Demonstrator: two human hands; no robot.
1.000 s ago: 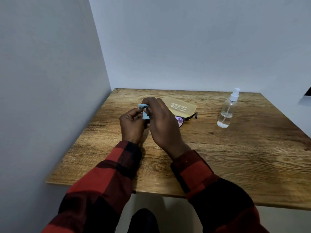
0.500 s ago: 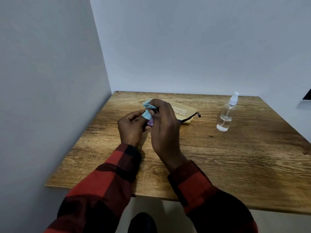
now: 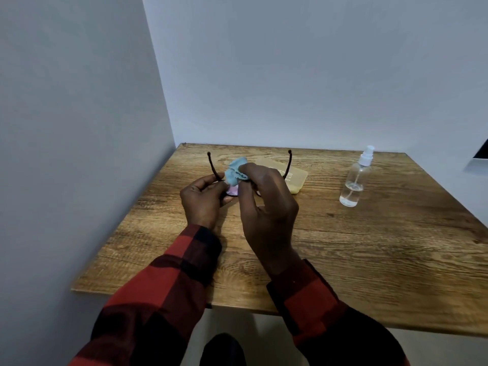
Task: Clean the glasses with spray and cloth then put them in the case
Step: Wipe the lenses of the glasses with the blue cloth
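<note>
The dark-framed glasses with purple-tinted lenses have swung round: both temple arms now point up and away, where a moment ago one lay sideways. The left hand pinches the frame's left corner; the right hand presses the crumpled light-blue cloth onto the left lens above the wooden table. Wiping continues; the tan case waits behind.

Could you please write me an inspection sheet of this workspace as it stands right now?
Surface: wooden table, against a corner of grey walls.
Job's things: glasses held up, temples open and pointing away; blue cloth on a lens; tan case flat behind; spray bottle upright at right, little liquid.
Clutter: nothing seen.
Hands: left hand holds the frame; right hand pinches the cloth.
Cables: nothing seen.
Surroundings: dark object at right edge, unclear.
</note>
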